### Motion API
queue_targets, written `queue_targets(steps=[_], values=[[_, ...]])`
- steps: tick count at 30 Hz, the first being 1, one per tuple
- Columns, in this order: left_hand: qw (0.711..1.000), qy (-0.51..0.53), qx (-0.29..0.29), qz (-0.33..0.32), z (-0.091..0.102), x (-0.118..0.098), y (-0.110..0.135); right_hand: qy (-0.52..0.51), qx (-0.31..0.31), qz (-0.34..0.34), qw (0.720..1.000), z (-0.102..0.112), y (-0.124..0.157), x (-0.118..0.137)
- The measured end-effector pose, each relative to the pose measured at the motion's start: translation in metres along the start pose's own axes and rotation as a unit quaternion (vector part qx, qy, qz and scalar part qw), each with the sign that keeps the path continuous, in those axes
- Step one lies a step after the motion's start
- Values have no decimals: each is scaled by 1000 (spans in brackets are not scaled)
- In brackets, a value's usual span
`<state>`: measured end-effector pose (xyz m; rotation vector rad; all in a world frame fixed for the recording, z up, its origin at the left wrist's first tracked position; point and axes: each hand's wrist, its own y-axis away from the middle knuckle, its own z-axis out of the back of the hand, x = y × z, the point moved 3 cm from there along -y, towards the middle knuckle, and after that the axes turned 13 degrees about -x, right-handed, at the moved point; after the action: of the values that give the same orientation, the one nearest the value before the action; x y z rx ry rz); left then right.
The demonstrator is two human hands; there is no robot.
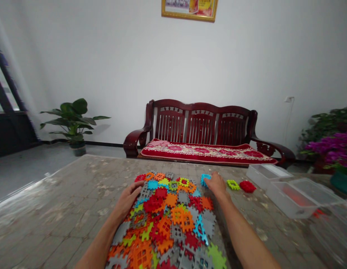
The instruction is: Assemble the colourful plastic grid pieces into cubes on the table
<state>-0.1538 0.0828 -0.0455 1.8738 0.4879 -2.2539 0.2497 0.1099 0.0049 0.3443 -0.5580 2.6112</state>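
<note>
legible text: none | framed picture [189, 8] on wall: coloured print, partly cut by the top edge, lettering too small and blurred to read | toy tiles [173, 216] and clear boxes [280, 203]: any marks too small to tell

Big heap of colorful plastic tiles [169, 220] on a marble-look table [64, 209], left hand [129, 198] resting on its edge, right hand [216, 184] pinching a blue tile [205, 179], a green tile [233, 184] and red tile [247, 186] just past it, clear bins [288, 190] off right.
</note>
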Motion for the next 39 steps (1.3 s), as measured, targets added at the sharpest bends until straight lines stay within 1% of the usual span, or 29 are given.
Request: queue_targets(steps=[3, 6, 9, 12, 15, 17, 19, 22, 26, 30, 34, 39], values=[[1000, -9, 1, 0, 0, -3, 1, -10, -11, 15, 1000, 3, 4, -1], [1000, -6, 0, -6, 1, -4, 2, -55, -31, 46, 997, 6, 17, -7], [1000, -7, -4, -17, 1, -3, 2, -116, -4, 95, 989, 1, 44, -19], [1000, -17, -1, -17, 1, 1, 0, -151, 17, 138, 979, -8, 76, -28], [1000, -17, 3, -20, 0, 5, -2, -160, 31, 159, 974, -15, 101, -27], [999, -18, -1, -28, 0, 5, -3, -163, 33, 171, 971, -16, 108, -21], [999, -19, -2, -30, 1, 4, -2, -166, 37, 179, 969, -15, 108, -14], [1000, -15, 3, -20, 0, 1, -1, -147, 40, 179, 972, -10, 96, -5], [1000, -7, 4, -14, 0, 0, 0, -63, 33, 158, 985, -2, 76, 7], [1000, -8, 1, -15, 0, -4, 2, 3, 64, 155, 986, -5, 65, 22], [1000, -5, 3, -5, -1, -9, 5, 2, 87, 141, 986, -12, 60, 27], [1000, 11, 7, 3, -2, -8, 6, -37, 79, 115, 989, -15, 56, 27]])
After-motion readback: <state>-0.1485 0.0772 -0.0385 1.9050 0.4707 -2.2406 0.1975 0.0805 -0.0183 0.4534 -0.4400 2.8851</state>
